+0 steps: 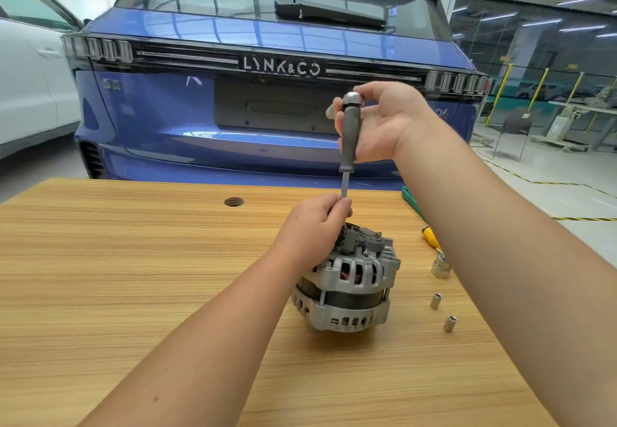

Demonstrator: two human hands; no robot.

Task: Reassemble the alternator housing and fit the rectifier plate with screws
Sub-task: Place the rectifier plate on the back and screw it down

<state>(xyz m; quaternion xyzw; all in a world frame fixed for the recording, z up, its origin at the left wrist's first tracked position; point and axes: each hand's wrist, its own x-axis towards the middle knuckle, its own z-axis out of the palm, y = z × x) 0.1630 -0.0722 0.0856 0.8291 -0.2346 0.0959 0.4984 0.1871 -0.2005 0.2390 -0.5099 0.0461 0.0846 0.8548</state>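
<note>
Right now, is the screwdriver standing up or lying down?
Standing up. The screwdriver points down at the alternator; the right hand holds its handle, the left hand pinches its shaft.

Matt cast-metal alternator [347, 279], wood-grain table [133, 276] — smooth, glossy blue car [160, 119], matt grey screwdriver [350, 136] handle

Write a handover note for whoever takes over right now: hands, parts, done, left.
Right hand grips the gray screwdriver handle, held upright.
Left hand pinches its shaft low, over the rectifier plate.
Alternator stands on the wooden table, housing halves together, through-bolts fitted.
Right of it: two small sockets, a larger socket, a yellow-handled tool.
Left: plate screws; tip hidden, count unknown.
</note>
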